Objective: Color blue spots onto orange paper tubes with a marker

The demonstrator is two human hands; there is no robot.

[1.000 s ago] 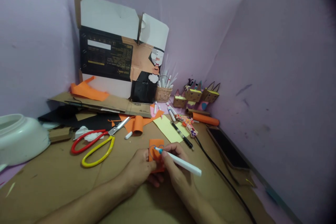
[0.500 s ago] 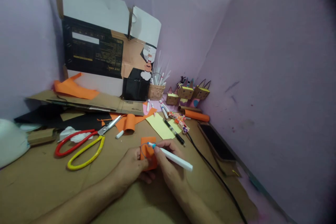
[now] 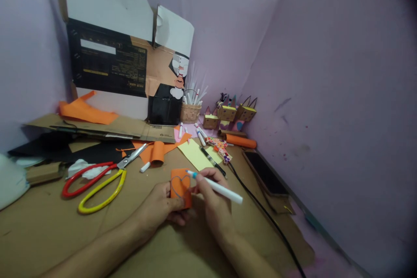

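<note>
My left hand is closed on an orange paper piece, thumb across its lower front and fingers behind. A heart outline in a dark line shows on the paper. My right hand grips a white marker with a blue collar, its tip at the upper right of the heart; whether it touches the paper I cannot tell. Just behind lie a yellow sheet and a black pen. A white marker cap rests by an orange paper roll.
Scissors with red and yellow handles lie at left. A patterned glue gun trails a black cord past my right arm. A phone sits by the right wall. Cardboard animal figures and a basket stand at the back.
The marker tip has moved to the paper's upper right, and the line has grown from a partial curve into a heart outline. My view has shifted slightly to the right.
</note>
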